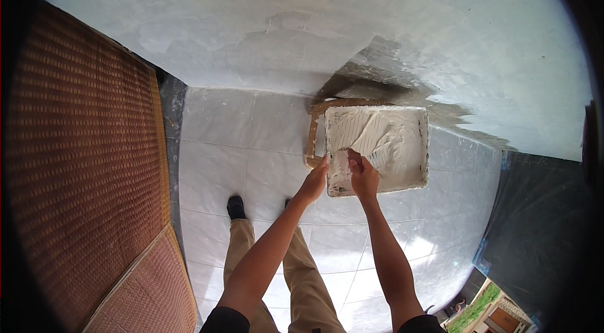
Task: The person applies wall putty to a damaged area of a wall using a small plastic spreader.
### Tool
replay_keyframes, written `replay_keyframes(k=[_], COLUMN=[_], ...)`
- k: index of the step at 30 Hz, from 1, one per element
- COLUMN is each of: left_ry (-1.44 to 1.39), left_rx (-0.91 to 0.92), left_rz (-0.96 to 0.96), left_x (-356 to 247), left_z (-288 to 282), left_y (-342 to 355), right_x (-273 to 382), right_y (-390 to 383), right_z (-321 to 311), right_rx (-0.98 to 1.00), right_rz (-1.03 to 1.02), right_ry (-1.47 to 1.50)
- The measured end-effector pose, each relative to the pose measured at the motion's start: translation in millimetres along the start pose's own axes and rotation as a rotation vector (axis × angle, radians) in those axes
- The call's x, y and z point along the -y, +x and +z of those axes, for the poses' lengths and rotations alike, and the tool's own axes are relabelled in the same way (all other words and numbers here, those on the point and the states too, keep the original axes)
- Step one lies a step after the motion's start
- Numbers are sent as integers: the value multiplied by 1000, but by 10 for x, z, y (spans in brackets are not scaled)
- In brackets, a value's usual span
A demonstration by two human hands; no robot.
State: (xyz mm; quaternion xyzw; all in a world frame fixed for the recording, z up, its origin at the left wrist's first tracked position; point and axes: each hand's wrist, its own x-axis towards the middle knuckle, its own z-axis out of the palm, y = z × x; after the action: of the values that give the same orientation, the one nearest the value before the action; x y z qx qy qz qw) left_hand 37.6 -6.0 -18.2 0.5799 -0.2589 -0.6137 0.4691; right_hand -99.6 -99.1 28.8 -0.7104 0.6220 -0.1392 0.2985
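A shallow rectangular tray (423, 172) with crusted edges holds off-white paste (384, 135), spread unevenly and marked with parallel ridges. My left hand (314, 181) is closed on the tray's left rim. In my right hand (365, 179), over the left half of the tray, is a scraper (353, 155) with a brownish handle; its working edge is down at the paste and cannot be made out clearly. Under and behind the tray shows a brown wooden frame (313, 138), like part of a stool or chair.
Ahead rises a pale wall (251, 18) with a darker grey patch (384, 62) low down. Grey tiles (217, 169) cover the floor, my feet on them. A woven brown mat (94, 163) stands at left. Dark sheeting (541, 207) is at right, near an opening to grass (481, 301).
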Motion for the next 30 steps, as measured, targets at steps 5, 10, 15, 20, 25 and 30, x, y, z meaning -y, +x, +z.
replay_keyframes(k=[5,10,15,20,25,30], left_ry=[64,86,82,104,85,66], left_rx=[43,47,33,23,26,26], left_rz=[-27,-19,-1,36,22,-15], left_x=[78,73,51,121,66,4], left_z=[-18,-1,31,-22,12,62], left_y=[20,33,55,50,30,-15], right_x=[30,-238,-450,-244,-171,-198], right_y=[-164,-290,-229,-220,-212,-284], right_z=[-31,93,113,8,-68,-33], right_rx=[70,87,170,127,28,69], right_rz=[-17,83,158,119,67,67], right_ry=[-141,-1,61,37,13,21])
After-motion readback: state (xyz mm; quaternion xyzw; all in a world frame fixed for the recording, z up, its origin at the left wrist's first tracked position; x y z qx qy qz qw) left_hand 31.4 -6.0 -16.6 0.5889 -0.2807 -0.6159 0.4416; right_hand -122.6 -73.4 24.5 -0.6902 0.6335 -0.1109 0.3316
